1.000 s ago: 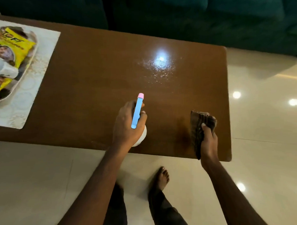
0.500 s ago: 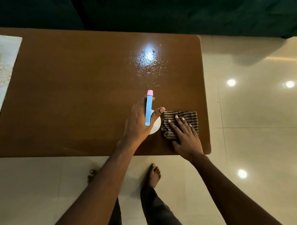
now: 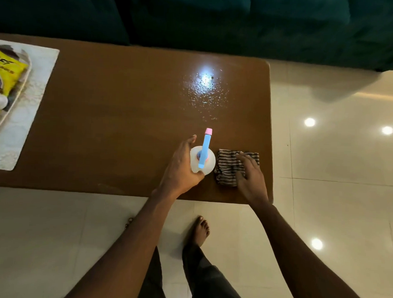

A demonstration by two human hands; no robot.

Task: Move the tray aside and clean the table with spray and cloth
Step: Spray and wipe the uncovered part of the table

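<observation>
Near the tabletop's front right corner the spray bottle stands upright, with the striped cloth flat just beside it. The left hand flanks the bottle's left side, grip wide, fingers straight. The right hand lies on the cloth, fingers spread, holding nothing. The tray sits at the left edge

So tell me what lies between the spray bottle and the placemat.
In the head view, only the left hand beside the spray bottle, then bare tabletop as far as the placemat.
</observation>
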